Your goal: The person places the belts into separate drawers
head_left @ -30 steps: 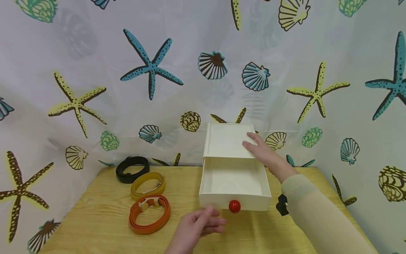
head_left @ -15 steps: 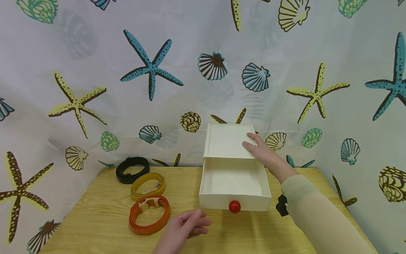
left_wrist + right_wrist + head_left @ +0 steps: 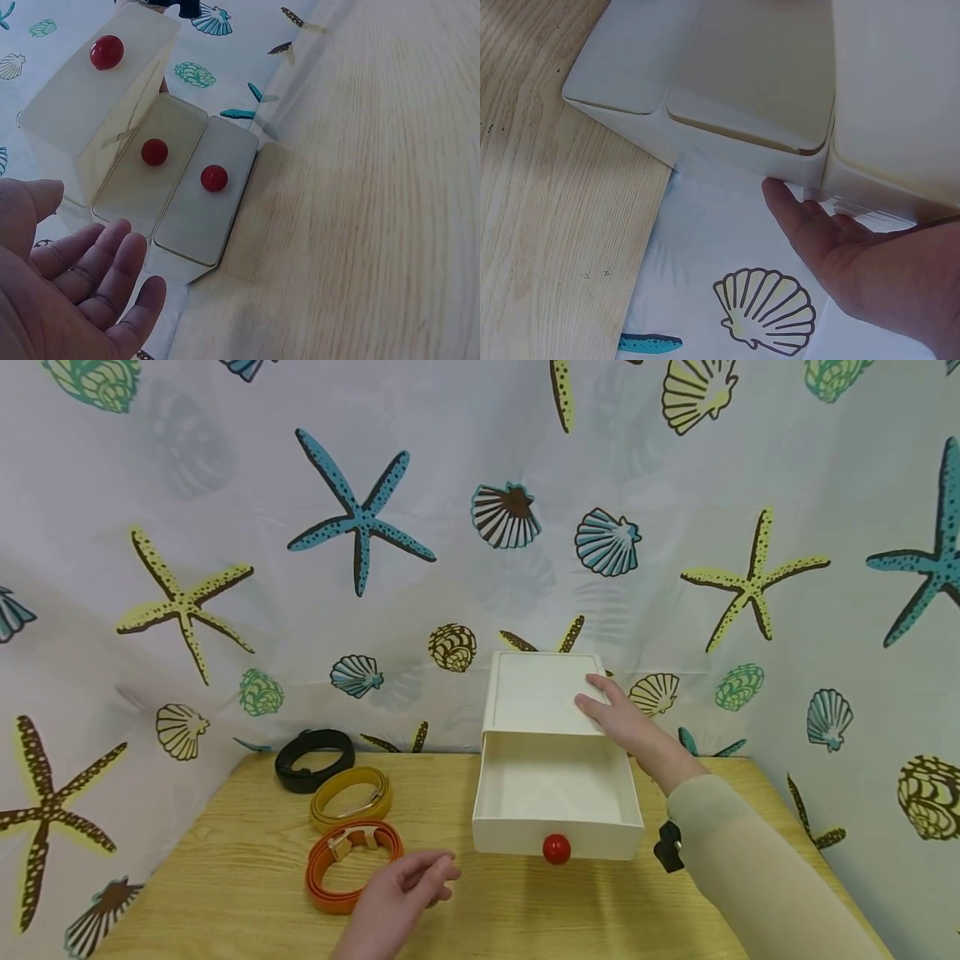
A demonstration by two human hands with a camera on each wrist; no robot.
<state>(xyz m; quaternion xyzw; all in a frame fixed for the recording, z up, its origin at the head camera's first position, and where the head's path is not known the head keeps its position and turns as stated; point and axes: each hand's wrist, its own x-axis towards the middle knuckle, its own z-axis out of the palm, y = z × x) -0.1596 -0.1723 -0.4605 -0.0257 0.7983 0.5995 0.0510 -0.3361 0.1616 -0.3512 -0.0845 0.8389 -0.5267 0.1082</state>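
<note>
A white drawer unit [image 3: 543, 692] stands at the back of the table, its top drawer [image 3: 558, 839] pulled out, with a red knob [image 3: 557, 849] on the front. In the left wrist view, two lower drawers with red knobs [image 3: 154, 152] sit closed beneath it. My right hand [image 3: 626, 718] rests on the unit's upper right edge; the right wrist view has its fingers against the side wall. My left hand [image 3: 397, 897] hovers beside the coiled orange belt [image 3: 337, 906], fingers loosely bent, holding nothing. A yellow belt [image 3: 318, 806] and a black belt [image 3: 288, 777] lie coiled behind it.
The wooden table [image 3: 247, 877] carries everything. A fabric backdrop [image 3: 450, 585] with starfish and shells rises behind and at both sides. A small black object [image 3: 667, 846] shows beside the right sleeve [image 3: 738, 852], partly hidden by it.
My left hand has moved left, away from the front of the pulled-out drawer and to the orange belt's side. My right hand, the drawer and the belts stay put.
</note>
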